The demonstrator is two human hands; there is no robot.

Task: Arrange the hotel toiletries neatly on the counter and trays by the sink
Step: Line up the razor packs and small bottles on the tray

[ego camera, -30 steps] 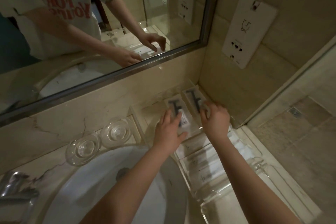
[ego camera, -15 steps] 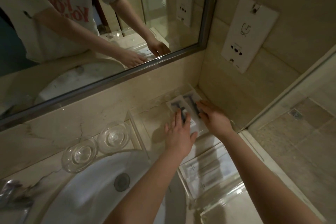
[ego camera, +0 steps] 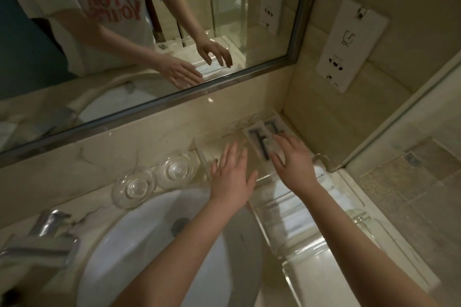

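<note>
Two clear razor packets lie side by side in a clear tray in the back corner of the marble counter. My right hand rests flat on them, fingers spread and pressing on their near ends. My left hand hovers open just left of the packets, over the bare part of the tray, holding nothing. A second clear tray nearer to me holds flat white packets, partly hidden by my right forearm.
Two upturned drinking glasses stand left of the tray, behind the white sink. The chrome tap is at the left. A mirror runs along the back wall, and a socket panel is on the right wall.
My left hand has come off the packets and moved left, fingers apart. My right hand has spread flat over both packets, which now lie further back in the corner.
</note>
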